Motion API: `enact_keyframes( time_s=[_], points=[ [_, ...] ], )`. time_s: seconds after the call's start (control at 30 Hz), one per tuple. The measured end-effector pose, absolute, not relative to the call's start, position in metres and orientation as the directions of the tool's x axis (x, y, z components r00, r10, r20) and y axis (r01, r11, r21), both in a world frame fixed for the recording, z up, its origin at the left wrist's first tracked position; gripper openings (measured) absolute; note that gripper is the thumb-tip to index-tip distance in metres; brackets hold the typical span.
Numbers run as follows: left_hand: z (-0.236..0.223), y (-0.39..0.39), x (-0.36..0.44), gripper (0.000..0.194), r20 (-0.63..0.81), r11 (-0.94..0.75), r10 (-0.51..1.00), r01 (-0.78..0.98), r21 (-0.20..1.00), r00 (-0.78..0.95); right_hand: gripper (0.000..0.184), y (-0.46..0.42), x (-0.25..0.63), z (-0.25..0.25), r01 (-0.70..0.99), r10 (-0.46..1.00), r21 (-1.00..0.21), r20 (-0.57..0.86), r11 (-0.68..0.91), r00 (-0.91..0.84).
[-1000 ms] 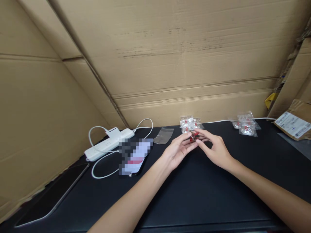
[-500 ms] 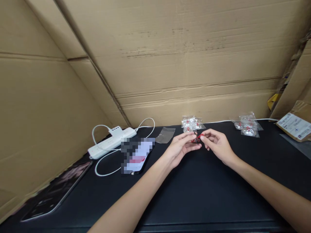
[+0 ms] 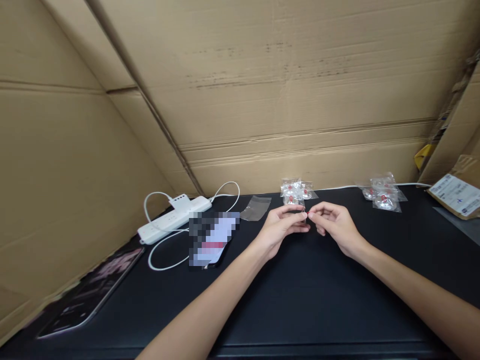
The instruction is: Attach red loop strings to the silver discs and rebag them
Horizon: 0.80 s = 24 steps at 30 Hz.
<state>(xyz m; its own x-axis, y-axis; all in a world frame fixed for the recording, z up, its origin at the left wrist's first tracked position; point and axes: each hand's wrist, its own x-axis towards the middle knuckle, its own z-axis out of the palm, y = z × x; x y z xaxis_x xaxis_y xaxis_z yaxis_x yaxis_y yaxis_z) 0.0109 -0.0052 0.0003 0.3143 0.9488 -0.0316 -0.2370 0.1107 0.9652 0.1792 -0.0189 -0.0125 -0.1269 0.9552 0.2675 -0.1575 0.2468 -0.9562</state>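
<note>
Black tabletop (image 3: 300,310) below, both hands (image 3: 283,226) (image 3: 333,223) pinch what seems a small red item (image 3: 309,214).

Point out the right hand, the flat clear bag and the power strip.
Right hand (image 3: 335,221): head view, its middle.
Flat clear bag (image 3: 256,208): head view, its middle.
Power strip (image 3: 170,221): head view, its socket face.

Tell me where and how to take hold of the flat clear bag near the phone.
The clear bag is probably best pinched at its right edge, from the right: it lies thin and flat on the black table, and the phone sits close on its near-left side.
</note>
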Motion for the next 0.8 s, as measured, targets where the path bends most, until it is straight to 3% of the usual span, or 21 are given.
enact_keyframes(
  time_s=[0.17, 0.3, 0.67, 0.8],
  points=[
    [0.0021, -0.0069, 0.0118, 0.038, -0.024, 0.1, 0.948, -0.223, 0.97, 0.318, 0.022, -0.0212, 0.1793, -0.0112, -0.348, 0.962, -0.937, 0.122, 0.031, -0.243],
    [0.0021, -0.0065, 0.0121, 0.039, -0.009, 0.072, 0.958, -0.208, 0.975, 0.286, 0.022, -0.0225, 0.181, -0.0107, -0.379, 0.927, -0.92, 0.058, -0.094, -0.37],
    [0.0008, -0.0082, 0.0151, 0.039, 0.031, 0.023, 0.965, -0.203, 0.979, 0.259, 0.028, -0.0191, 0.1855, -0.0134, -0.169, 0.936, -0.984, 0.009, -0.054, -0.353],
    [-0.0012, -0.0059, 0.0148, 0.04, 0.035, 0.026, 0.963, -0.22, 0.975, 0.268, 0.024, -0.0202, 0.1884, -0.0149, -0.232, 0.948, -0.969, -0.003, -0.08, -0.317]
  ],
)
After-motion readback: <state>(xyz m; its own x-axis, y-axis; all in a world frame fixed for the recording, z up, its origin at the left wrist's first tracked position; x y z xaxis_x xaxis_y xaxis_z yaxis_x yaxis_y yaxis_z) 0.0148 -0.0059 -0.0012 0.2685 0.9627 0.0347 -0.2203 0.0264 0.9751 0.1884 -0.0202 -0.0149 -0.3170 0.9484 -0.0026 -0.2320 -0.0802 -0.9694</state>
